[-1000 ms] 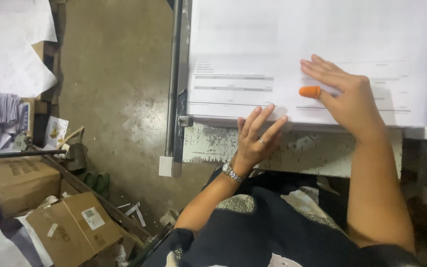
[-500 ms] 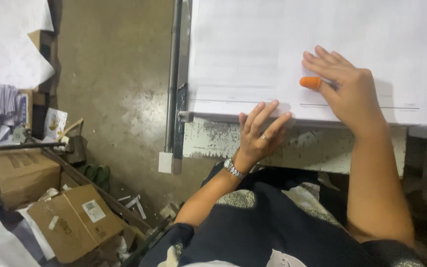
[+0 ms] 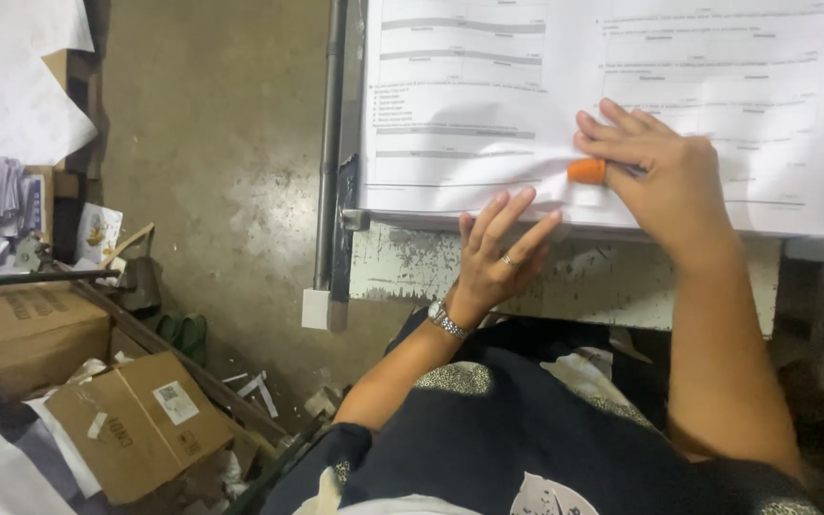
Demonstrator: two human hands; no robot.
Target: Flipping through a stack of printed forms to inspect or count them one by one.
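A stack of large white printed sheets (image 3: pixel 488 105) lies on a worn metal table (image 3: pixel 584 272). My right hand (image 3: pixel 655 167) rests flat on the paper near the front edge, with an orange rubber fingertip cover (image 3: pixel 587 171) on the thumb pressing the sheet. My left hand (image 3: pixel 500 253), wearing a ring and a wristwatch, spreads its fingers against the front edge of the stack and holds nothing. The top sheet ripples slightly between the two hands.
A metal rail (image 3: pixel 328 143) runs along the table's left side. On the concrete floor (image 3: pixel 212 172) to the left lie cardboard boxes (image 3: pixel 135 420), loose white paper (image 3: pixel 11 86) and scraps. My dark clothing fills the bottom of the view.
The view has shifted so the paper sits higher and more to the left. My right hand has slid left along the sheet, and the paper now ripples by the thumb.
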